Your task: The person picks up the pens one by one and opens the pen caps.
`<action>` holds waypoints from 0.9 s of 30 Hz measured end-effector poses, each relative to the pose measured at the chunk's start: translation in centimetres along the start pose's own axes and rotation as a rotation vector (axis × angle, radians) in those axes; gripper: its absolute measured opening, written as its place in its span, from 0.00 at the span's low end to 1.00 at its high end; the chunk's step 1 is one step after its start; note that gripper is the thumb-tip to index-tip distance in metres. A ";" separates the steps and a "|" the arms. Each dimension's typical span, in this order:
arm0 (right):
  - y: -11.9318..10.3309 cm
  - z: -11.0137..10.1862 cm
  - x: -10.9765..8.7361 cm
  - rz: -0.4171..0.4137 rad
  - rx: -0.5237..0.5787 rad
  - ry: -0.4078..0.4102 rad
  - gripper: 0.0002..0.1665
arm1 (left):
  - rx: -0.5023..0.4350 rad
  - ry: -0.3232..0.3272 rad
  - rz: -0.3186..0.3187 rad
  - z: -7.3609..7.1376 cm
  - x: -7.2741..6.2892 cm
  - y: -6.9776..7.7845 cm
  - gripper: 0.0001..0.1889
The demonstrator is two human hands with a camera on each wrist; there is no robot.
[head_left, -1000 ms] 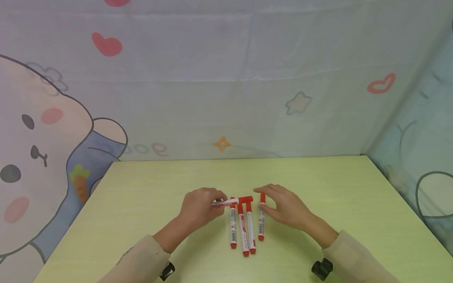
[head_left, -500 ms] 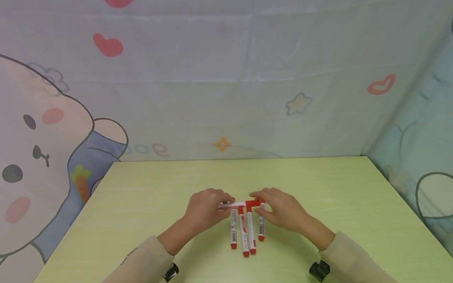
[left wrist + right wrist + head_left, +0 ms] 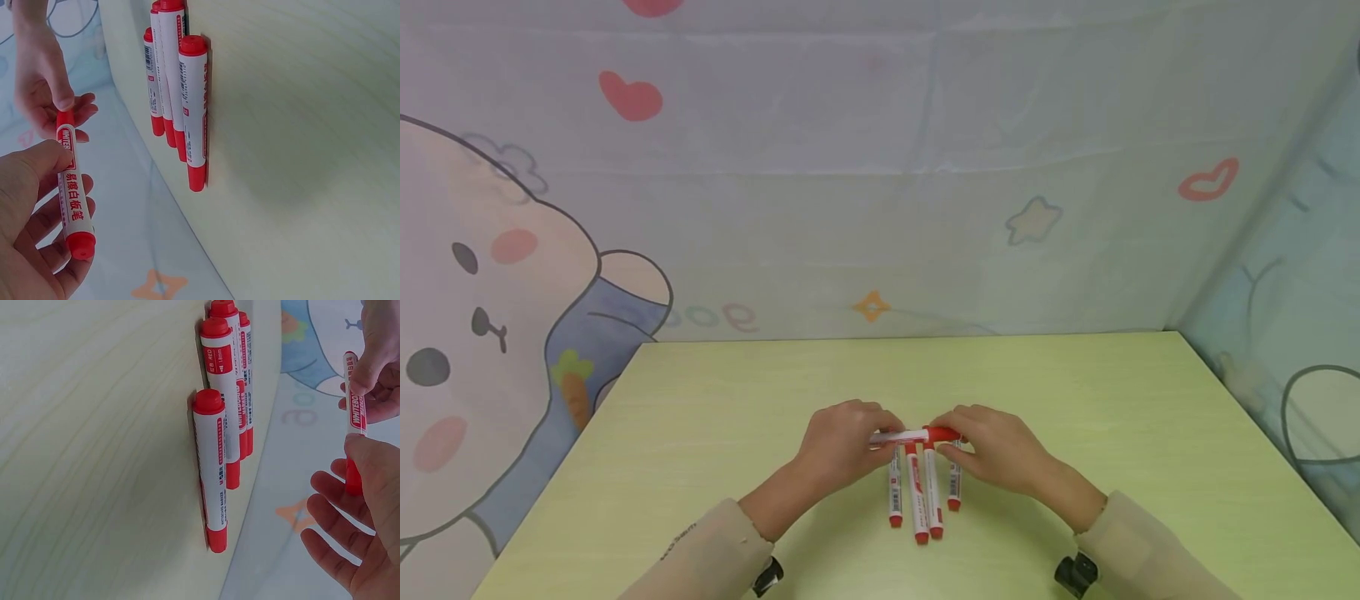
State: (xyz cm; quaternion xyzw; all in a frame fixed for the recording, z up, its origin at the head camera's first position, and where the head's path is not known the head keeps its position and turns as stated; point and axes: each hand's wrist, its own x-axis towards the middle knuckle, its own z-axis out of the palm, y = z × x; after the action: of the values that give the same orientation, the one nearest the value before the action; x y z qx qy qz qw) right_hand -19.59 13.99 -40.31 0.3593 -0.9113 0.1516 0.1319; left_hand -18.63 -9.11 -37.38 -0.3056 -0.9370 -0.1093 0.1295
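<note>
My left hand (image 3: 844, 442) pinches the white barrel of a red whiteboard marker (image 3: 910, 436), which lies level across the view above the table. At the other end, my right hand (image 3: 1002, 442) grips the red cap between thumb and fingers. In the left wrist view, the held whiteboard marker (image 3: 72, 181) has its cap seated on the barrel, with Chinese print along its side. The right wrist view has the right thumb over the base of the cap (image 3: 353, 480). Several matching markers (image 3: 917, 496) lie below, side by side, their far ends partly hidden by the held one and the hands.
The pale yellow-green table (image 3: 737, 392) ends at a printed cloth backdrop (image 3: 850, 208) behind. A sleeve (image 3: 715, 546) covers each forearm, with a small black device (image 3: 1077, 575) at the wrist.
My left hand has moved right and slightly nearer with the marker. My right hand has come left and slightly nearer, changing from apart from the marker to gripping its red cap. The table markers stay put.
</note>
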 end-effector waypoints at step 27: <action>0.8 0.0 -0.4 -0.028 -0.015 0.091 0.12 | -0.097 0.086 -0.028 0.6 -0.7 -0.7 0.11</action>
State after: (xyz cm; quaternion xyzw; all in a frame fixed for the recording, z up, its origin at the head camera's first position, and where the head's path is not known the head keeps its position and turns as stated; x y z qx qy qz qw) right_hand -19.83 14.81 -40.56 0.3636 -0.9005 0.1592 0.1778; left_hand -18.65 -9.88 -38.25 -0.2933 -0.9283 -0.1694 0.1533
